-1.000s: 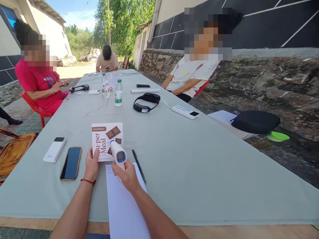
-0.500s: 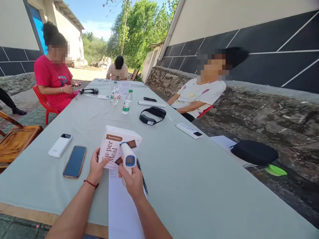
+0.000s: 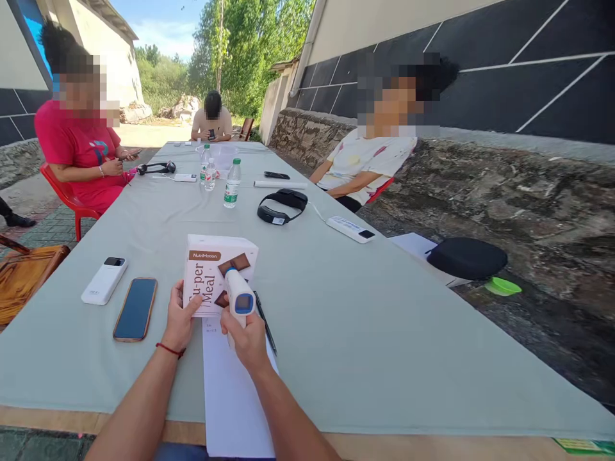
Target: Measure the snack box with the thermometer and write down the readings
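My left hand (image 3: 182,314) grips the lower left side of a white NutriMotion "Su-per Meal" box (image 3: 204,256), its printed front turned toward me. Wrapped round the handle of a white and blue infrared thermometer (image 3: 236,288) is my right hand (image 3: 247,336). The thermometer's blue nose points at the front of the box, close to the pictured brown bars; whether it touches cannot be told. Its small screen faces me. Below both hands lies a white sheet of paper (image 3: 235,403) with a little handwriting, and a black pen (image 3: 265,323) rests beside my right hand.
Left of the box lie a phone (image 3: 135,309) and a white power bank (image 3: 104,280). Farther off are a black headset (image 3: 282,206), another power bank (image 3: 350,228) and water bottles (image 3: 232,184). A black case (image 3: 466,258) sits at the right. Three people sit around the table.
The whole scene has shifted left in view as the camera turned. The box now faces me more squarely, and the thermometer is still held at its front.
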A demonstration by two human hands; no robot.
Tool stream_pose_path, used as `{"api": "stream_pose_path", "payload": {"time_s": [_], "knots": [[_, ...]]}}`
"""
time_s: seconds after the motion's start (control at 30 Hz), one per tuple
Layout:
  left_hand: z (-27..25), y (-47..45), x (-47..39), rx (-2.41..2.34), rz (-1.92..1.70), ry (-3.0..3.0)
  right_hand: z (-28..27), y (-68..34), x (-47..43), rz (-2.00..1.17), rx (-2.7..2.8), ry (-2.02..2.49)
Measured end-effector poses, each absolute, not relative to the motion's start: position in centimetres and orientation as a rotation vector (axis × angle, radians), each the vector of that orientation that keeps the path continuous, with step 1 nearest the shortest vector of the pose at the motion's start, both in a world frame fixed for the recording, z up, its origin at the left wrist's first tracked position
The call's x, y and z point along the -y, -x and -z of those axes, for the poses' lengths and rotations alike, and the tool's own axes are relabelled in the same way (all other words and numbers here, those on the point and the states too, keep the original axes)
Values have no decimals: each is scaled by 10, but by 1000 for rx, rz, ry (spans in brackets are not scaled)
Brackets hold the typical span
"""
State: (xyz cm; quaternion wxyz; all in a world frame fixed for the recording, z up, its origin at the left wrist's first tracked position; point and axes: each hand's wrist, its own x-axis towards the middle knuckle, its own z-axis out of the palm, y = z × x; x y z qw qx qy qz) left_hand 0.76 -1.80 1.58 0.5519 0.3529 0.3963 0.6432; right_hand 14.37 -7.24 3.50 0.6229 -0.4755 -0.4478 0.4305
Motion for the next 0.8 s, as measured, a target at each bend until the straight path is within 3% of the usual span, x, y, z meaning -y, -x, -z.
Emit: {"api": "stream_pose_path", "payload": {"time_s": [0.8], "knots": [[-24,-10,27,-905,-1456,-777,-25,-144,73,-1000,1010,1136]]}}
